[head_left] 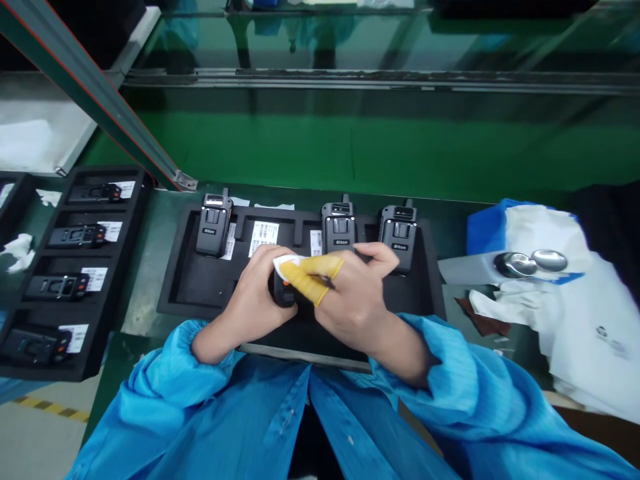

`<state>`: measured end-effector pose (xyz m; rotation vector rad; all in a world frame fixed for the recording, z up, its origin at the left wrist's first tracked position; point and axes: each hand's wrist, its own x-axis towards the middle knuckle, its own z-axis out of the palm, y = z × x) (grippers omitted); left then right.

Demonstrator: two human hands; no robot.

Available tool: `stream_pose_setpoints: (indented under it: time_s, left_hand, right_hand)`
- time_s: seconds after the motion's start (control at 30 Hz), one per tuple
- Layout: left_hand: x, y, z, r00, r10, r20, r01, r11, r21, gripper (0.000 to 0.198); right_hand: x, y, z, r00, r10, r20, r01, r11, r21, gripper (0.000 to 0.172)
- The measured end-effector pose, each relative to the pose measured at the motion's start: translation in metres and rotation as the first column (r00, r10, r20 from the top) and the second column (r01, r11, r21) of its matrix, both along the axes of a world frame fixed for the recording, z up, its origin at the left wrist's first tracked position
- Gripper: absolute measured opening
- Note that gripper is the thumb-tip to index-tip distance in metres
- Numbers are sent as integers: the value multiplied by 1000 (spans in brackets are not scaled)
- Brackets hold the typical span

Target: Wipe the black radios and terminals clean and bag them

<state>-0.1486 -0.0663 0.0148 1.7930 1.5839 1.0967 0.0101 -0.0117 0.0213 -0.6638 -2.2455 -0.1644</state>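
My left hand (256, 291) is wrapped round a black walkie-talkie (283, 293), held above the near side of a black foam tray (193, 287). My right hand (357, 300) wears yellow finger cots (307, 283) and presses a white wipe (287, 263) against the radio's end. Much of the held radio is hidden by my fingers. Behind my hands, a walkie-talkie (215, 225) leans at the tray's left. Two more, one in the middle (339, 223) and one at the right (399, 233), stand in the same tray. White barcode labels (263, 235) lie in its slots.
At the left, a second foam tray (140, 200) holds several radios with labels. A blue box with white wipes (487, 223), a clear bottle with a metal top (470, 268), crumpled tissues (520, 303) and a white bag (595, 327) are at the right. A metal post (115, 107) slants across the upper left.
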Motion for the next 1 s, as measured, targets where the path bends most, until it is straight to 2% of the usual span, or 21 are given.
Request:
stream_pose_setpoints:
  time_s: [0.13, 0.37, 0.57, 0.77, 1.0]
  left_hand:
    - [1, 0, -1, 1000, -10, 5, 10, 1000, 21, 46]
    - [1, 0, 0, 998, -4, -57, 2, 1000, -25, 51]
    - [1, -2, -1, 1000, -30, -1, 30, 999, 20, 43]
    - [3, 0, 1, 1000, -20, -21, 21, 999, 46, 41]
    - [3, -4, 2, 998, 3, -67, -3, 1000, -7, 50]
  right_hand:
    - [-1, -6, 1, 999, 31, 24, -32, 998, 60, 35]
    - [5, 1, 1, 994, -107, 6, 106, 990, 97, 34]
    - [0, -8, 5, 998, 40, 39, -43, 996, 73, 35]
    - [-6, -15, 3, 996, -89, -1, 89, 990, 112, 32]
    - [1, -5, 1, 976, -217, 24, 211, 966, 152, 33]
